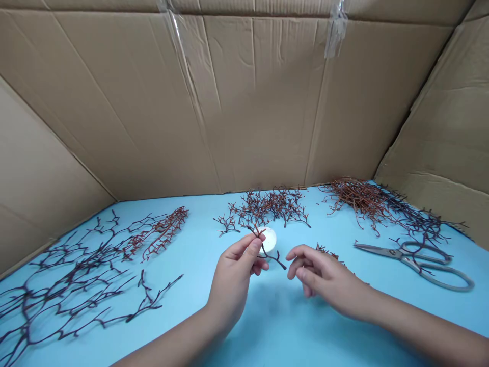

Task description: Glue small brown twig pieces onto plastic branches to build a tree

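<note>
My left hand (239, 270) pinches a small dark brown twig (273, 257) with reddish tips between thumb and forefinger. The twig's forked lower end points right, toward my right hand (323, 278). That hand hovers over the blue table with its fingers loosely curled and apart, nothing visible in them. Just behind the pinched twig is a small round white dish (269, 239), partly covered by the twig and fingers. A few reddish twig pieces (326, 251) lie behind my right hand, partly hidden by it.
Long dark branches (76, 275) spread over the left side, with reddish ones (166, 232) beside them. Short forked twigs (275, 204) lie at the back middle. A reddish-brown pile (359, 199) is at the back right, metal scissors (412, 260) before it. Cardboard walls (260, 102) enclose the blue table (206, 214).
</note>
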The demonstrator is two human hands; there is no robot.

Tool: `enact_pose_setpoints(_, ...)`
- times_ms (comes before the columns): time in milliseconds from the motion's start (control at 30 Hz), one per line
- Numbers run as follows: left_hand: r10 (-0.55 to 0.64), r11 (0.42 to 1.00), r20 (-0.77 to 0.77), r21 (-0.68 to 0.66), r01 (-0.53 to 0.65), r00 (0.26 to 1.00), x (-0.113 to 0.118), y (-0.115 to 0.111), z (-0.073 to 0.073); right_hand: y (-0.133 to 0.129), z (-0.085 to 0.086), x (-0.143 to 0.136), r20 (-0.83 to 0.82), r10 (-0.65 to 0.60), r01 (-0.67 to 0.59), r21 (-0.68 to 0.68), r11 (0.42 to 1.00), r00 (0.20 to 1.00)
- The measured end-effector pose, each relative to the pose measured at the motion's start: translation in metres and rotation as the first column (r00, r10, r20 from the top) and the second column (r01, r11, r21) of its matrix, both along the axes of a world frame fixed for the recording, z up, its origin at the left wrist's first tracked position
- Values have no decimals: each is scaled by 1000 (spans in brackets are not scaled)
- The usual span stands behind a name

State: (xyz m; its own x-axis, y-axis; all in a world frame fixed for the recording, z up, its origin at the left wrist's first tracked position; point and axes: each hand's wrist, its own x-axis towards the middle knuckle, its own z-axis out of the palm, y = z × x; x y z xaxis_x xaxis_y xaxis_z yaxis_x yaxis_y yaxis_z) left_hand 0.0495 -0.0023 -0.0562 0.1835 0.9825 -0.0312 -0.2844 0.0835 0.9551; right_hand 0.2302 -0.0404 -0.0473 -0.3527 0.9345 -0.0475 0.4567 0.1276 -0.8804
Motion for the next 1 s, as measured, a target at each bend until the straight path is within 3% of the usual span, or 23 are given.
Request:
enact_pose_setpoints(100, -6, 999, -32, 42, 8, 999, 0, -1, 1, 6, -1, -18, -341, -85, 19, -193, 981, 936)
enact_pose_setpoints(233, -20, 996, -95, 86, 28, 995, 0, -3, 3, 11, -3, -32, -404, -163, 87, -199, 976, 900)
enact_pose_setpoints(400, 87, 995, -215, 61, -76, 973, -5, 4, 3, 22, -2, -26, -349, -219, 200, -89, 976, 911)
enact_pose_setpoints(567, 217, 972, -237, 141, -188, 947, -15, 24, 3, 32, -4, -14, -257, -259, 257, -44, 966, 931)
enact_pose_setpoints(733, 214, 968, -261, 184, -169, 941, -18, 33, 0, 36, -4, -11, -157, -230, 235, 10, 972, 960)
enact_pose_setpoints(1000, 239, 952, -315, 262, -158, 919, -15, 30, -2, 43, -5, -11, -76, -228, 233, 57, 971, 971)
